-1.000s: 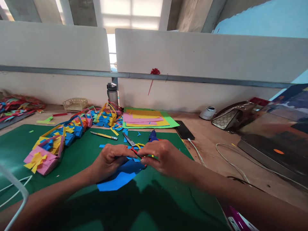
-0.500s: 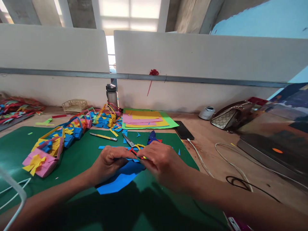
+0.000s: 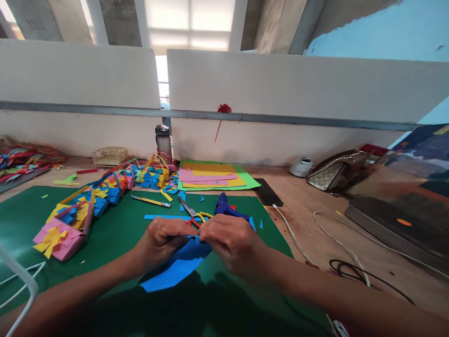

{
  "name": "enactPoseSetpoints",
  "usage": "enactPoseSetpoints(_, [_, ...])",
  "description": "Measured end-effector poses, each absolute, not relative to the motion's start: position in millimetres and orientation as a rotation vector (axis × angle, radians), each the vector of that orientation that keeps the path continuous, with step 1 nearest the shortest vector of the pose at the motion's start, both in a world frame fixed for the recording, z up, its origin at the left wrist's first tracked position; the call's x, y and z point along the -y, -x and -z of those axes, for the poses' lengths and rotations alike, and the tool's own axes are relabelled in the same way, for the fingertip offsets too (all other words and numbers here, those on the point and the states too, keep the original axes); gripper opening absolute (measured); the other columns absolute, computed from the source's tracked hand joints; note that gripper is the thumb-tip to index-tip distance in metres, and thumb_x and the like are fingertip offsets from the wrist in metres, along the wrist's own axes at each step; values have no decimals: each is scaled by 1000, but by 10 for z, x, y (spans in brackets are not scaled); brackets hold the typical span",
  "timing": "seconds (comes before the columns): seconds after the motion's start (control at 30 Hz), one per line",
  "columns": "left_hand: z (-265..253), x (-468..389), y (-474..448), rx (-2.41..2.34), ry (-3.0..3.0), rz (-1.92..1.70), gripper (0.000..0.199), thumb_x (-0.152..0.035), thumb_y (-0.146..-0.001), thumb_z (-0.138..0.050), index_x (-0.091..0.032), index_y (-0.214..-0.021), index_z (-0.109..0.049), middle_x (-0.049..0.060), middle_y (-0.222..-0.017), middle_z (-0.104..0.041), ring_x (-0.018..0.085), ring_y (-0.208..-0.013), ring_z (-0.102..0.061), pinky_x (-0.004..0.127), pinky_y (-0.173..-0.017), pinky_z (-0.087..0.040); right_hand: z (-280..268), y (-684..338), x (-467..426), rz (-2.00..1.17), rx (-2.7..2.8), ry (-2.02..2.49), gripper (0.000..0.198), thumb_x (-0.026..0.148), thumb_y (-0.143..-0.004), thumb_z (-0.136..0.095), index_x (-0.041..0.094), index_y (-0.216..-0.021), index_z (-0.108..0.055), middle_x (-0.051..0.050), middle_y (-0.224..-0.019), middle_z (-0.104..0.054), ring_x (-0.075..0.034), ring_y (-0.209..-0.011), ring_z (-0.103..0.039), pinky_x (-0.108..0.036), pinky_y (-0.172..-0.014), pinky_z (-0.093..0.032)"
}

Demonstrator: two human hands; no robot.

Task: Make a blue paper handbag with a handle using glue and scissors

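Note:
A folded piece of blue paper (image 3: 178,269) is held just above the green mat between both hands. My left hand (image 3: 163,241) is closed on its left upper edge, thumb and forefinger pinching. From the right, my right hand (image 3: 233,236) pinches the upper edge with closed fingers, close to the left fingertips. Right behind the fingertips lie scissors (image 3: 189,208) with red and yellow handles. A dark blue glue gun (image 3: 222,204) rests just beyond my right hand. Beside the scissors is a blue paper strip (image 3: 154,217), partly hidden by my hands.
Small paper baskets (image 3: 70,234) line the left of the green mat (image 3: 115,243). A yellow cutter knife (image 3: 150,201), stacked coloured sheets (image 3: 210,176), a phone (image 3: 266,192) and a bottle (image 3: 163,142) lie or stand farther back. White cables (image 3: 293,231), a handbag (image 3: 331,171) and a dark case (image 3: 393,229) are on the right.
My hands and the blue paper sit slightly lower in view. My right hand's fingers have shifted along the paper's upper edge, and more of the glue gun shows.

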State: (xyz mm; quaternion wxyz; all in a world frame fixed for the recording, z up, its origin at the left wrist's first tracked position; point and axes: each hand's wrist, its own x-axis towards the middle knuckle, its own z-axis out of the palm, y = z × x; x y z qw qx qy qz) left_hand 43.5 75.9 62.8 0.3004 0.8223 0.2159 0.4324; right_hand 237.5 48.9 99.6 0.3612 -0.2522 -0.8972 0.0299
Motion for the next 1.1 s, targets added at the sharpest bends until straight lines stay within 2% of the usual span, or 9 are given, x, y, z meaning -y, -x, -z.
enactPoseSetpoints(0.33, [-621, -776, -420, -565, -2238, -1107, 27, -26, -88, -46, -17, -87, -72, 5, -78, -74, 16, -75, -68, 24, -73, -52, -1104, -2410, -446, -141, 2460, 675, 15, 8, -84, -45, 15, -80, -58, -6, -77, -67, -13, -72, -60, -25, -67, -47])
enactPoseSetpoints(0.8, [-702, -810, -423, -586, -2449, -963, 26, -17, -85, -44, -17, -85, -71, 4, -70, -72, 13, -61, -62, 21, -60, -48, -1100, -2346, -464, 85, 2617, 913, 18, 9, -81, -49, 15, -65, -56, 0, -58, -57, -11, -53, -46, -24, -53, -31])
enactPoseSetpoints(0.97, [-668, -823, -422, -636, -2467, -984, 30, -13, -85, -42, -19, -84, -71, 2, -72, -73, 12, -66, -65, 25, -75, -49, -1088, -2314, -469, 193, 2624, 977, 12, 13, -79, -54, 15, -67, -56, 0, -60, -60, -12, -53, -47, -26, -53, -30])
enactPoseSetpoints(1.1, [-626, -841, -412, -689, -2512, -1061, 27, -15, -84, -45, -17, -81, -72, 3, -66, -70, 12, -60, -61, 21, -61, -49, -1112, -2308, -455, 348, 2679, 940, 14, 6, -78, -47, 14, -71, -56, -4, -65, -62, -14, -56, -50, -27, -56, -31])
